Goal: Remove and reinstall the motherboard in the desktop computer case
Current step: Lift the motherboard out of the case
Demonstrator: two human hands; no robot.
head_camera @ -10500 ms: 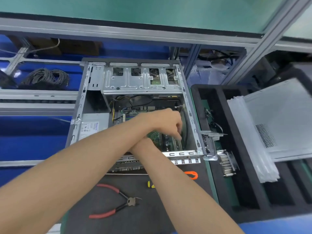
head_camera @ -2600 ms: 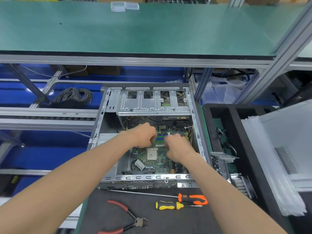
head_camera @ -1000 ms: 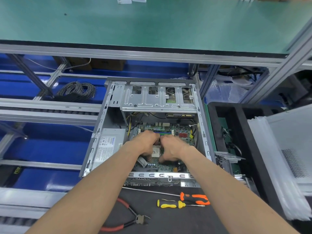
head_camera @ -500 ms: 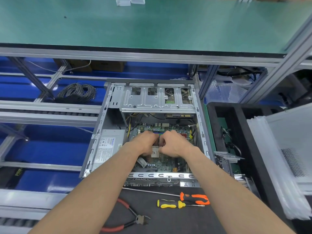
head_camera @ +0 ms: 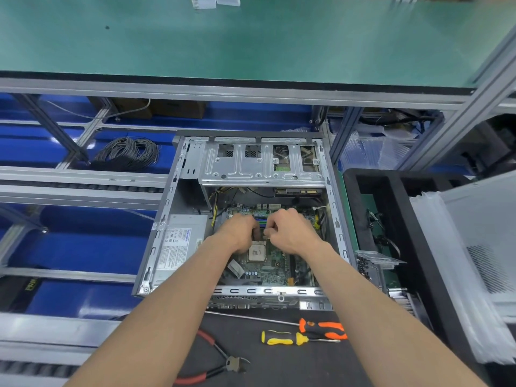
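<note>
The green printed-circuit motherboard (head_camera: 269, 263) lies flat on the floor of the open grey sheet-metal desktop case (head_camera: 156, 247), directly beneath and ahead of both hands. Its long axis appears to run from the near rail of the case toward the silver drive cage (head_camera: 262, 163) at the far end. The square silver processor (head_camera: 256, 252) sits just on the near side of the knuckles.

Both hands meet over the middle of the board, almost touching each other, so neither is clearly the nearer. The left hand (head_camera: 241, 233) is curled, its fingers turned down toward the board beside the coloured memory slots (head_camera: 262, 223). The right hand (head_camera: 290, 233) is also curled, thumb and forefinger drawn together as if pinching something small. What either one holds, if anything, is hidden under the fingers, so I cannot tell.

The board looks seated in the case, so any lift would have to go straight up and then toward the person.

On the dark worktop (head_camera: 279, 367) in front lie an orange-handled screwdriver (head_camera: 321, 328), a yellow-handled screwdriver (head_camera: 282, 338) and red-handled cutters (head_camera: 217, 364), all untouched.
</note>
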